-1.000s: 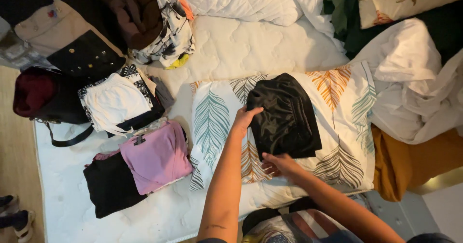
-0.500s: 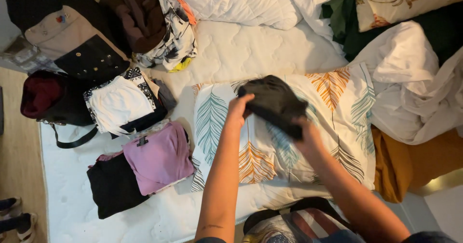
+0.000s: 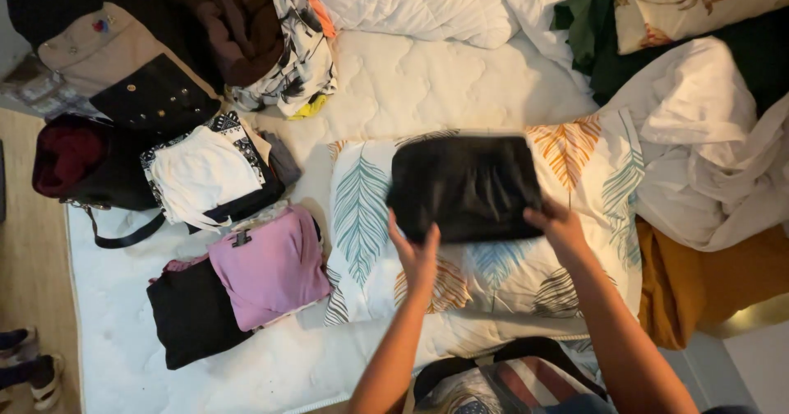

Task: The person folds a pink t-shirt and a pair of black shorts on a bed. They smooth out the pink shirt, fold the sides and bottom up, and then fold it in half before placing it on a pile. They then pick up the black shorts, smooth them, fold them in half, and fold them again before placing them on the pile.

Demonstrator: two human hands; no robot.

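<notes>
While both hands, left and right, grip the near edge of the black garment, it lies folded into a neat rectangle on the leaf-print pillow mid-bed. Left of it, pink, black and white folded pieces already sit; unfolded clothes remain heaped at the bed's far edge.
</notes>
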